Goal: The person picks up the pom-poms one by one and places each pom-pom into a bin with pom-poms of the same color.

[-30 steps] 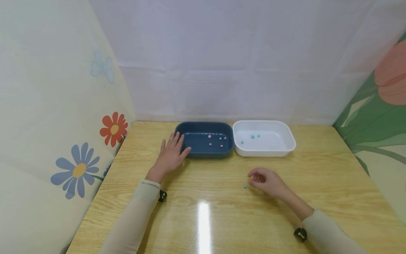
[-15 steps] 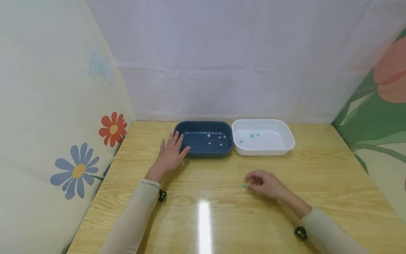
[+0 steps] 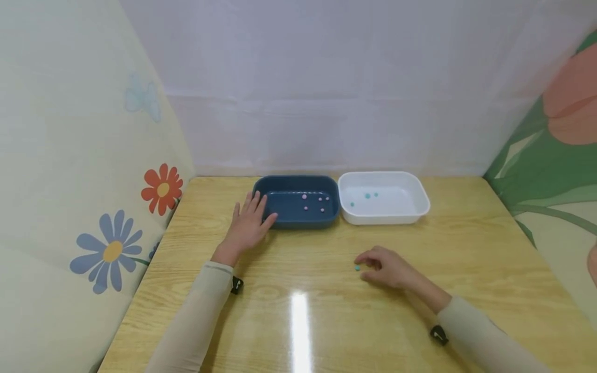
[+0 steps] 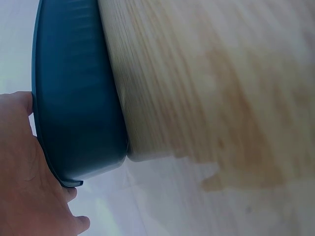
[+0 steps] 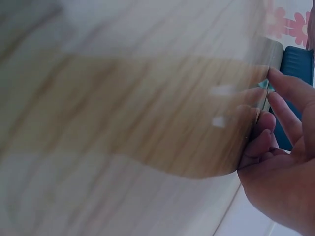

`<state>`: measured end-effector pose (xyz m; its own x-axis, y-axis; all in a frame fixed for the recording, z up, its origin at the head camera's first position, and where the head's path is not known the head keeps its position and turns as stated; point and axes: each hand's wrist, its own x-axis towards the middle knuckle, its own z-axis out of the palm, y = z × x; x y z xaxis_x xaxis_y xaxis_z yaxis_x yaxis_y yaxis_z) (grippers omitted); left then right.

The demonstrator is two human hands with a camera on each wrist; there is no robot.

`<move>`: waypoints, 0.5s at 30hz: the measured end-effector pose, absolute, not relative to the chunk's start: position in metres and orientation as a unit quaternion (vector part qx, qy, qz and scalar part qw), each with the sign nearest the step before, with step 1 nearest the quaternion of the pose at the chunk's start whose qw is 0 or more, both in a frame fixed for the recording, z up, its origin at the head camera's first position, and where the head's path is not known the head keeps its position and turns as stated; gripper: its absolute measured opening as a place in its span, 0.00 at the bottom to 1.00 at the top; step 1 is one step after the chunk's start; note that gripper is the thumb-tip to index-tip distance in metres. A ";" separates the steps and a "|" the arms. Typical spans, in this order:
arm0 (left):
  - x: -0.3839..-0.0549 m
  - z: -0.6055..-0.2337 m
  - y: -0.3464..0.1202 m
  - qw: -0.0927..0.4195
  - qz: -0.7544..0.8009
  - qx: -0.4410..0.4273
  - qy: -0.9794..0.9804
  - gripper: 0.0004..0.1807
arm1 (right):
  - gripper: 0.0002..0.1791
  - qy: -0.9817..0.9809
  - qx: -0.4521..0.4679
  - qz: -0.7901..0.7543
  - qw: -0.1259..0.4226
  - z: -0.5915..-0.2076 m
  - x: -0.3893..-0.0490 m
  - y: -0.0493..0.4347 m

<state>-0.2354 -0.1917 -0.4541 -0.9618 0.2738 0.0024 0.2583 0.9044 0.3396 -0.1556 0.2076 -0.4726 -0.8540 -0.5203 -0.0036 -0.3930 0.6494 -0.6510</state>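
Note:
With its fingers spread, my left hand [image 3: 244,228] rests on the left end of the dark blue tray [image 3: 298,225]. In the left wrist view that hand [image 4: 29,172] touches the rim of the tray [image 4: 78,93]. A small teal bead [image 3: 357,268] lies on the table in front of the trays. My right hand [image 3: 384,267] is there, thumb and forefinger on either side of the bead with a gap between them. The right wrist view shows the bead [image 5: 264,84] between those fingertips, the other fingers curled; contact cannot be made out.
Several small pink beads [image 3: 320,199] lie in the dark blue tray. Beside it, a white tray [image 3: 384,219] holds three teal beads [image 3: 367,196]. Both trays stand at the back of the wooden table [image 3: 261,321], before a pale cloth [image 3: 298,129].
My right hand has shifted slightly left, and its thumb and forefinger have come to either side of the teal bead. The left hand stays on the dark blue tray. The head view has shifted a little.

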 end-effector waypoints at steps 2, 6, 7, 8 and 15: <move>-0.235 -0.453 -0.192 0.024 0.172 0.136 0.975 0.45 | 0.16 0.905 -0.252 -0.330 0.091 -0.473 -0.156 0.207; -0.237 -0.454 -0.192 0.025 0.169 0.137 0.976 0.46 | 0.15 0.907 -0.250 -0.327 0.086 -0.472 -0.155 0.204; -0.237 -0.455 -0.192 0.024 0.170 0.137 0.976 0.46 | 0.14 0.907 -0.251 -0.327 0.085 -0.472 -0.155 0.204; -0.237 -0.455 -0.192 0.024 0.170 0.136 0.976 0.46 | 0.14 0.907 -0.251 -0.328 0.084 -0.472 -0.155 0.203; -0.238 -0.459 -0.194 0.019 0.175 0.138 0.975 0.46 | 0.07 0.912 -0.235 -0.324 0.093 -0.471 -0.155 0.200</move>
